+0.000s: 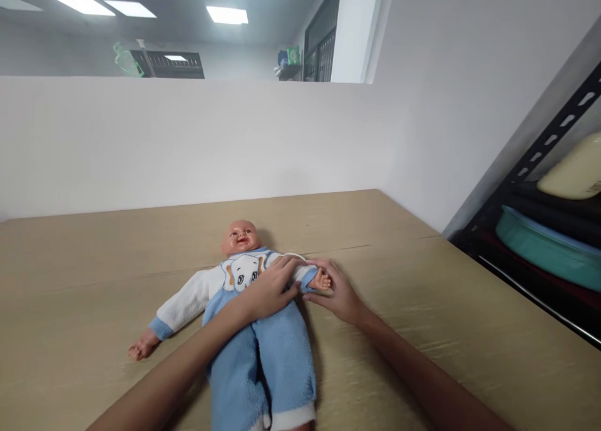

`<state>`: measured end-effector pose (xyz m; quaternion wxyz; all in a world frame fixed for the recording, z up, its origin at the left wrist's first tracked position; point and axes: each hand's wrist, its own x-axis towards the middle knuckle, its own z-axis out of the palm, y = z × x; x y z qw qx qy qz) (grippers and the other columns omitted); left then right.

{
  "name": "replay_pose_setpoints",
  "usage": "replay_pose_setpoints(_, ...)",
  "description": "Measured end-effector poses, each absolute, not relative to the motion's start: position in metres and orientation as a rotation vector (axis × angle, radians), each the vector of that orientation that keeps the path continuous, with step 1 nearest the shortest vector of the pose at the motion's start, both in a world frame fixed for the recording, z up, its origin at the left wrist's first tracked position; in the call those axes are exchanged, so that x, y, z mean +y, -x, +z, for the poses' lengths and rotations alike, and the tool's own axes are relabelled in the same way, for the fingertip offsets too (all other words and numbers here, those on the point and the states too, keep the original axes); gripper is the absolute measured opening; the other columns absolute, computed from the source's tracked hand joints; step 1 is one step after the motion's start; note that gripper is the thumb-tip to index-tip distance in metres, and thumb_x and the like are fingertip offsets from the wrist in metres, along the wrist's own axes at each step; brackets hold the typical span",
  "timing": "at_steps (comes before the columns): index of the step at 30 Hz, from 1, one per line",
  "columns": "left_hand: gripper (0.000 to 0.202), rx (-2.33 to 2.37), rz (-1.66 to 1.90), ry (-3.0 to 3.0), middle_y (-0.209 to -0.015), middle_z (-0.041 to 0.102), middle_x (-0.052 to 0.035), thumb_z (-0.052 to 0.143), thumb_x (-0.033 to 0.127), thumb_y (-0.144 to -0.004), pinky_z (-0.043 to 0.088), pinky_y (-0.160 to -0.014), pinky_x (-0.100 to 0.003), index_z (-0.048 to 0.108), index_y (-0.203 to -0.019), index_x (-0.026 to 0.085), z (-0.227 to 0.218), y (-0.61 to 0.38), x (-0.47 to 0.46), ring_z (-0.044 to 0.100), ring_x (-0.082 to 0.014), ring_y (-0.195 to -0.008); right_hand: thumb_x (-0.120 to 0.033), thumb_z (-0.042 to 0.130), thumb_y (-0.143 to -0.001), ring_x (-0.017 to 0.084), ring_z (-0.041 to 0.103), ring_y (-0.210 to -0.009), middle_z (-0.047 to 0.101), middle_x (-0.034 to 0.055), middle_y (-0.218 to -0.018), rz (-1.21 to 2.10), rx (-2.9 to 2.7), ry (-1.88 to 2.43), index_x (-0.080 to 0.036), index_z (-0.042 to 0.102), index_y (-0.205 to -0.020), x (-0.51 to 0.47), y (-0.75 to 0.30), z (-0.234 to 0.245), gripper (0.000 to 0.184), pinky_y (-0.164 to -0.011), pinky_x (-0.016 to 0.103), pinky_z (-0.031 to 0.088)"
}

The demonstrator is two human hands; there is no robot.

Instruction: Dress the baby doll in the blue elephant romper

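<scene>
A baby doll (277,349) lies on its back on the wooden table, head toward the wall. It wears a blue and white fleece outfit with an elephant on the chest. Reaching across its body, my left hand (275,286) is closed around the white sleeve of the doll's arm on the right side. At that sleeve's blue cuff (308,280), my right hand (339,293) pinches from the outer side, thumb below and fingers above. The doll's small hand sticks out of the cuff between my fingers. Its other arm stretches out to the lower left.
The wooden table (94,262) meets a white wall (188,143) at the back, with an opening or mirror-like pane above. On the right stands a black rack (526,168) holding a teal basin (549,246) and a cream-coloured container (575,171).
</scene>
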<state>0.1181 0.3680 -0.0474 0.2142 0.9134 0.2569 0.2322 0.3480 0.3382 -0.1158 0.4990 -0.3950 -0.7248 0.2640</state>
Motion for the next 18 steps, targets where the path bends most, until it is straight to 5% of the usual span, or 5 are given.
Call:
replay_pose_setpoints(6,0.079,0.876,0.737,-2.599,-0.162,0.038,-0.0224,0.077,0.025,-0.080,0.037,-0.123,-0.058,0.038,-0.149,0.018,-0.049,-0.120,0.364,0.034,-0.0397,-0.153,-0.041,0.087,-0.084,0.030,0.064,-0.127,0.069,0.0100,-0.130,0.620,-1.709,0.863,-0.028,0.067,-0.128,0.335,-0.349,-0.101,0.051,-0.110,0.046,0.052)
replay_pose_setpoints(14,0.059,0.966,0.656,-2.674,-0.137,0.067,-0.0117,0.076,0.022,-0.082,0.048,-0.109,-0.054,0.053,-0.137,0.024,-0.032,-0.123,0.364,0.059,-0.0363,-0.129,-0.036,0.085,-0.086,0.029,0.064,-0.127,0.066,0.0095,-0.131,0.669,-1.721,0.780,-0.030,0.070,-0.117,0.326,-0.346,-0.084,0.035,-0.108,0.044,0.054)
replay_pose_setpoints(18,0.069,0.958,0.636,-2.650,-0.145,0.064,-0.0154,0.080,0.045,-0.087,0.045,-0.115,-0.056,0.052,-0.146,0.022,-0.022,-0.104,0.363,0.059,-0.0370,-0.133,-0.037,0.088,-0.082,0.029,0.064,-0.128,0.066,0.0091,-0.134,0.758,-1.612,0.839,-0.028,0.071,-0.113,0.329,-0.356,-0.083,0.037,-0.107,0.042,0.053)
